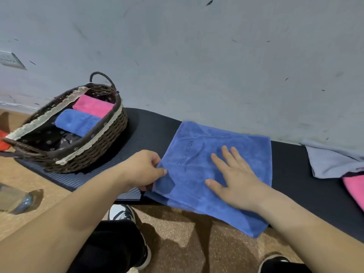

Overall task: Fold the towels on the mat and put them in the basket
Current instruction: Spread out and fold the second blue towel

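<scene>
A blue towel (199, 170), folded into a rough square, lies on the dark mat (149, 133) with its near edge hanging over the mat's front. My left hand (141, 170) pinches the towel's left edge between thumb and fingers. My right hand (234, 180) presses flat on the towel's middle with fingers spread. To the left a brown wicker basket (102, 142) stands on the mat, holding a rolled blue towel (78, 121) and a pink towel (94, 107).
A grey towel (332, 160) and a pink towel (354, 190) lie on the mat at the far right. A grey wall rises right behind the mat. My shoes (122, 212) stand on the brown floor below. A clear bottle (13, 198) lies at the left.
</scene>
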Demonstrator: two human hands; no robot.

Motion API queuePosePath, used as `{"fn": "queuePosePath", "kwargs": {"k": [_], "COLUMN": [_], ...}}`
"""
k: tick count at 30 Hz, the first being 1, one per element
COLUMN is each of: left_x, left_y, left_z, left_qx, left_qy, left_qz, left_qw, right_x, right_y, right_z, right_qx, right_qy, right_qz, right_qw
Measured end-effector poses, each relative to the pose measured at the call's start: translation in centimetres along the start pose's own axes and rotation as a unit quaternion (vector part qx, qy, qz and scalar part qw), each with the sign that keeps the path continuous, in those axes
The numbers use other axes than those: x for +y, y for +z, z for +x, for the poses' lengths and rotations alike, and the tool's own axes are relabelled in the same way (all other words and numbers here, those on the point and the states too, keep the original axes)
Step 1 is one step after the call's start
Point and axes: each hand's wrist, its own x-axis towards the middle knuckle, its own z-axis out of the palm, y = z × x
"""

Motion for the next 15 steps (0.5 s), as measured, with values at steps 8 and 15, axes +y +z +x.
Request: {"fn": "queuePosePath", "kwargs": {"k": [8,15], "left_x": [-2.6,0.0], "left_y": [-0.6,-1.3], "left_z": [1.2,2.9], "left_qx": [-0.012,0.072], "left_qy": [-0.001,0.037], "left_qz": [0.128,0.166], "left_qw": [0.992,0.983], "right_x": [-1.9,-0.6], "right_y": [1.6,-1.1], "right_z": [2.4,2.8], "right_qx": [-0.088,-0.035], "right_qy": [0.021,0.038], "right_qz": [-0.049,0.040], "right_qw": [0.995,0.998]}}
